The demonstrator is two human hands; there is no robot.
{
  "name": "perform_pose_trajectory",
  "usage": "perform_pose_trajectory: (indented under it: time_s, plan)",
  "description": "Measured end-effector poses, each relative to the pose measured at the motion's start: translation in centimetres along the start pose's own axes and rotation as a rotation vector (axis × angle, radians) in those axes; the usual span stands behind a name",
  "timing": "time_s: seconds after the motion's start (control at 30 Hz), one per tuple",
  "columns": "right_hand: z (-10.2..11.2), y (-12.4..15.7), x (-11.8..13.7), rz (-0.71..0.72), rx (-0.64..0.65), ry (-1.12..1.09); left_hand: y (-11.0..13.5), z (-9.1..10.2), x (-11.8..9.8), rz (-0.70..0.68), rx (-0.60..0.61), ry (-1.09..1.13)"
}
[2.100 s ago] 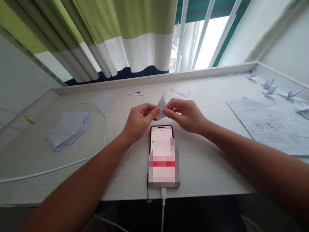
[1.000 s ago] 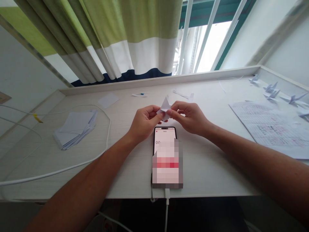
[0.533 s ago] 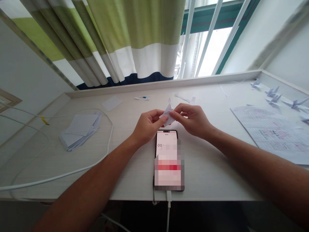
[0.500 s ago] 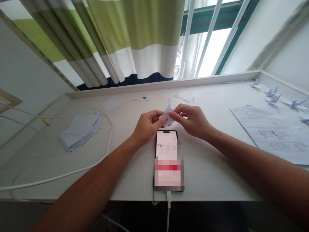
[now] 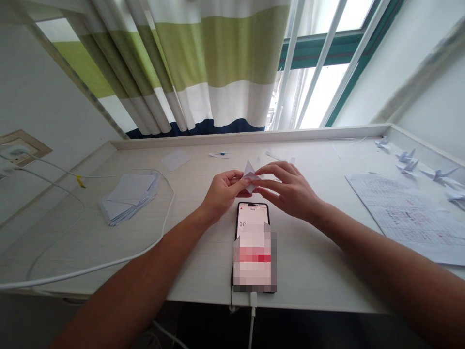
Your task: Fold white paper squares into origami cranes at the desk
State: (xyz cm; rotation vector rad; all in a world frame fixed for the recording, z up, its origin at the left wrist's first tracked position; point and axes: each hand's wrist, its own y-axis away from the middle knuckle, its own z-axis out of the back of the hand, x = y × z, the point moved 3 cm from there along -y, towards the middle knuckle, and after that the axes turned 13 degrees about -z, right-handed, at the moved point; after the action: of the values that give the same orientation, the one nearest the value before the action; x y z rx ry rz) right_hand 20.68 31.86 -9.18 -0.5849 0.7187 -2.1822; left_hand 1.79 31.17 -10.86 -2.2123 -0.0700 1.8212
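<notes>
A small white piece of folded paper [image 5: 249, 170], with a pointed tip upward, is held just above the desk beyond the phone. My left hand [image 5: 222, 194] pinches its left side between thumb and fingers. On the other side, my right hand [image 5: 290, 186] grips the paper's right edge with its fingertips, the fingers fairly spread. Part of the paper is hidden behind the fingers. Below the hands lies a phone [image 5: 253, 232] with a lit, partly blurred screen and a white cable plugged into its lower end.
On the left lie a stack of white paper squares [image 5: 131, 196], a single sheet [image 5: 175, 159] and a looping white cable [image 5: 170, 208]. To the right are written sheets [image 5: 403, 208] and several folded paper cranes [image 5: 407, 166]. Paper scraps [image 5: 220, 155] lie toward the back.
My right hand has gone from a tight pinch to more spread fingers on the paper. The paper's point stands more upright. The camera view has tilted slightly.
</notes>
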Motion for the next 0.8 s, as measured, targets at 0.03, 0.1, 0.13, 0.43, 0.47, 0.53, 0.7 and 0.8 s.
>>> perform_pose_trajectory:
  time_s: [0.03, 0.1, 0.13, 0.43, 0.47, 0.53, 0.7, 0.8]
  plan:
    - [0.0, 0.0, 0.0, 0.003, -0.003, 0.003, 0.0, 0.0, 0.0, -0.004, 0.009, 0.003]
    - [0.0, 0.0, -0.1, 0.008, -0.002, -0.005, 0.0, -0.1, -0.1, -0.009, 0.033, 0.003]
    - [0.0, 0.1, -0.1, 0.009, -0.001, -0.012, 0.0, -0.1, -0.1, -0.011, 0.044, 0.008]
    - [0.7, 0.0, -0.1, -0.041, -0.066, -0.071, 0.4, -0.2, -0.4, -0.005, 0.234, 0.148]
    - [0.8, 0.0, -0.1, -0.043, -0.075, -0.100, 0.5, -0.3, -0.6, -0.009, 0.249, 0.148]
    - [1.0, -0.1, 0.0, -0.032, -0.083, -0.162, 0.5, -0.5, -0.7, -0.021, 0.267, 0.151]
    - [1.2, -0.4, 0.2, -0.058, -0.044, -0.273, 0.4, -0.5, -0.5, -0.029, 0.237, 0.125]
    - [1.3, -0.5, 0.5, -0.148, -0.033, -0.385, 0.3, -0.4, -0.1, -0.013, 0.213, 0.112]
